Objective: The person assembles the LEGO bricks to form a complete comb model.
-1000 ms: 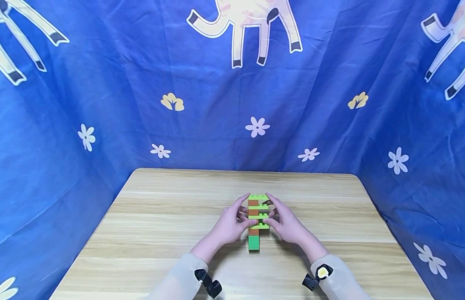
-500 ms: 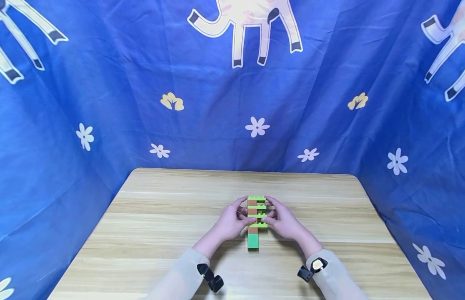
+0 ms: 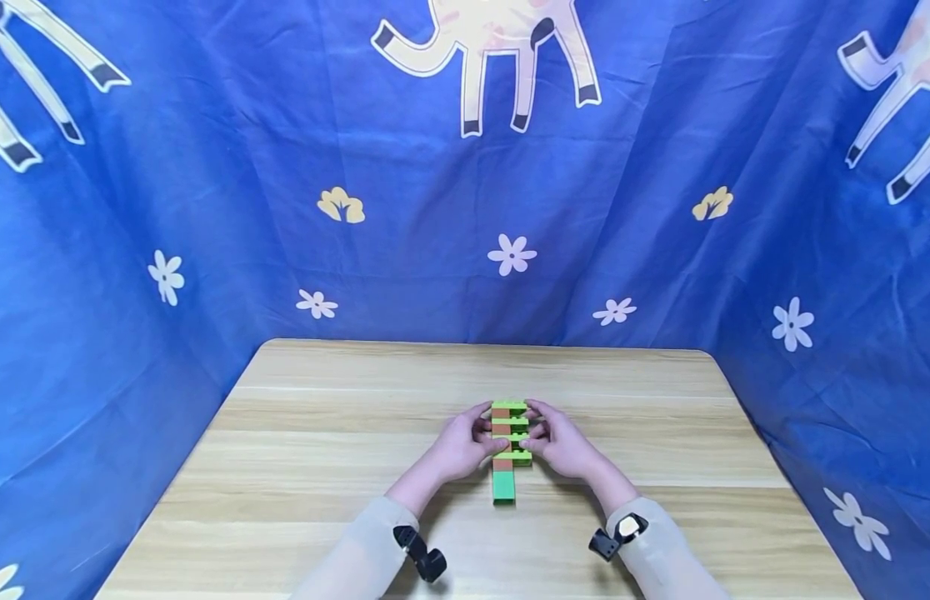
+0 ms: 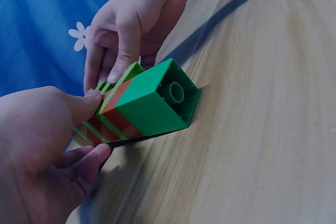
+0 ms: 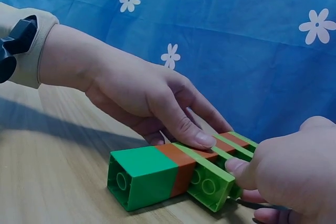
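Observation:
A stack of toy bricks lies lengthwise at the table's middle in the head view. Its near end is a dark green block [image 3: 503,486], whose hollow underside shows in the left wrist view. Beyond it, orange-brown bricks [image 5: 178,162] alternate with several lime green bricks [image 5: 212,182] that jut out to the right. My left hand [image 3: 461,447] grips the stack's left side, thumb on top and fingers against the side. My right hand [image 3: 562,447] holds the jutting lime ends between thumb and fingers; its fingertips are partly hidden behind the bricks.
The wooden table [image 3: 322,417] extends around the stack on all sides. A blue cloth [image 3: 435,208] printed with flowers and animals hangs behind and beside it. Each sleeved wrist carries a black camera [image 3: 427,562].
The stack's far end has come slightly nearer and the stack looks a little shorter in the head view. Both hands have moved along with it, keeping their hold.

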Demonstrator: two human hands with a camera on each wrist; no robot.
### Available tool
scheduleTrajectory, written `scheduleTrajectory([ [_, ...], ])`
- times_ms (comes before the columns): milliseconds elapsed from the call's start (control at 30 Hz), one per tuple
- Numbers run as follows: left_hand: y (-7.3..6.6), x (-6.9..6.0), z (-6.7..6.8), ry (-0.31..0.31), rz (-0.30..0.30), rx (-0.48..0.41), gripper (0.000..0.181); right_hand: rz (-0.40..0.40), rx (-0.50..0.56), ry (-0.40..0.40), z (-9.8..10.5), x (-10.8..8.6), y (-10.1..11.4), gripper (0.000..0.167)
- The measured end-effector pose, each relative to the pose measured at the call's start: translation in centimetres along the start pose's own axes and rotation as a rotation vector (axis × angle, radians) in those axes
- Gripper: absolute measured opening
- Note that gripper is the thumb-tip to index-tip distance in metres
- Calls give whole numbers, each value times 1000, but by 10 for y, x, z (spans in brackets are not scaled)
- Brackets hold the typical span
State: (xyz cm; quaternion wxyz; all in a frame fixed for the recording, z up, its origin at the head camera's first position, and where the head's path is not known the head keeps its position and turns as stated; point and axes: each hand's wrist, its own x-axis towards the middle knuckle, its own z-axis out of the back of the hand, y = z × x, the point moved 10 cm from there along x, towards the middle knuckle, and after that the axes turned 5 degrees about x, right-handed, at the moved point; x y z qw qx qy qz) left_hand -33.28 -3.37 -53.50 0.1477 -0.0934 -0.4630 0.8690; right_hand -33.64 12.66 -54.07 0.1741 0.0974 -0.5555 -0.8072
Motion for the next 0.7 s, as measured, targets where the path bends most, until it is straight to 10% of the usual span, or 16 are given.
scheduleTrajectory([
  [700,2,-7,5,-22,-25,42,81,-20,32,9,1,-1,-6,72],
])
